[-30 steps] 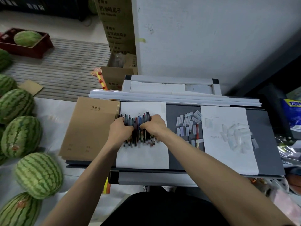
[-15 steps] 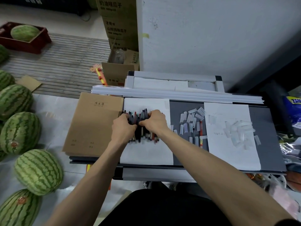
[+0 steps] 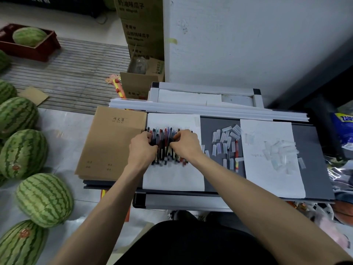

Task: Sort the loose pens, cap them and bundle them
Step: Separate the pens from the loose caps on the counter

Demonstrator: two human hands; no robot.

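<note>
The left hand [image 3: 142, 148] and right hand [image 3: 185, 145], fingers curled, grip a row of pens [image 3: 163, 138] from both sides on a white sheet [image 3: 172, 178] on the tabletop [image 3: 309, 150]. Loose clear caps [image 3: 223, 142] lie at the pens' 3 o'clock.

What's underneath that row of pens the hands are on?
A white paper sheet lies under the pens, on the grey board. The left hand and right hand hide the pens' middles and the paper beneath.

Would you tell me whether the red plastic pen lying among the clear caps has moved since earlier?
No; the red plastic pen lies where it did, just left of the right-hand white paper sheet.
</note>
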